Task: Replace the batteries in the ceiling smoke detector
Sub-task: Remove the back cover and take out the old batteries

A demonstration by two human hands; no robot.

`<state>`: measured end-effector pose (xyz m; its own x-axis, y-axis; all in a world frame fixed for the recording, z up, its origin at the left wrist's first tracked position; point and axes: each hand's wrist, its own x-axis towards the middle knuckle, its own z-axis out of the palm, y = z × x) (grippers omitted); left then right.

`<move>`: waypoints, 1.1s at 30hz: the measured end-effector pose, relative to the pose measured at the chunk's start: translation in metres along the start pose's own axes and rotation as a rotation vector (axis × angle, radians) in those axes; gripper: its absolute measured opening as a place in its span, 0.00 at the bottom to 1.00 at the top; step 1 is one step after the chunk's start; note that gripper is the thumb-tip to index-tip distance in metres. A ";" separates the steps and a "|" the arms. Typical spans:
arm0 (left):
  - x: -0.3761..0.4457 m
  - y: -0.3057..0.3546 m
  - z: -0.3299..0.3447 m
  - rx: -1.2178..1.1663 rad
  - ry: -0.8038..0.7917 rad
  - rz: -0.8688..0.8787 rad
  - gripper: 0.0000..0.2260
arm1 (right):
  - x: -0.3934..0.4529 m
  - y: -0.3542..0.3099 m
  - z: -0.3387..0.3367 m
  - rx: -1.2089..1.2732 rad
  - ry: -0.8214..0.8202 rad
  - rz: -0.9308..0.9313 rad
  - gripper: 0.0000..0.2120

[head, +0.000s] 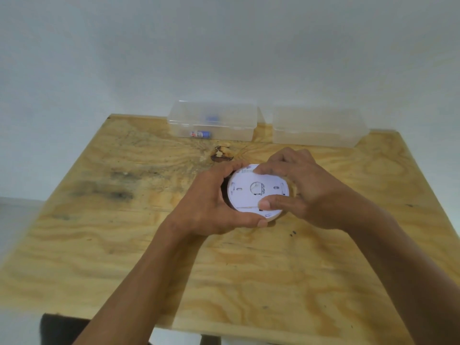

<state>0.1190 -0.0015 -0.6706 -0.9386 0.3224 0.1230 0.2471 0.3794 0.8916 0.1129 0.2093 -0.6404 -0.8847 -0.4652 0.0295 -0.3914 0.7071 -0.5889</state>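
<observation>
A round white smoke detector lies with its flat back plate facing up, just above the plywood table near its middle. My left hand wraps around the detector's left rim, thumb along the near edge. My right hand grips it from the right, thumb pressed on the back plate and fingers over the far edge. A battery with a blue and red label lies inside the clear plastic box at the table's far edge.
A second clear plastic box stands to the right of the first, against the white wall. A dark knot marks the wood just behind the detector. A dark chair shows below the table's near left edge.
</observation>
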 end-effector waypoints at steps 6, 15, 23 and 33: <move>-0.001 0.000 0.000 0.009 -0.002 -0.008 0.40 | 0.006 -0.002 -0.010 -0.030 -0.096 -0.005 0.28; -0.003 -0.001 0.001 0.000 0.013 0.012 0.33 | 0.003 -0.012 -0.010 -0.125 -0.025 -0.043 0.27; -0.005 0.003 0.003 -0.046 0.007 -0.008 0.35 | -0.001 -0.035 -0.025 -0.310 -0.106 -0.018 0.31; -0.006 -0.007 -0.002 0.052 0.004 0.039 0.40 | -0.019 -0.004 -0.012 -0.204 0.417 0.115 0.28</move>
<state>0.1223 -0.0081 -0.6770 -0.9290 0.3341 0.1591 0.2956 0.4115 0.8621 0.1288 0.2216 -0.6288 -0.9350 -0.1535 0.3196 -0.2894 0.8512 -0.4378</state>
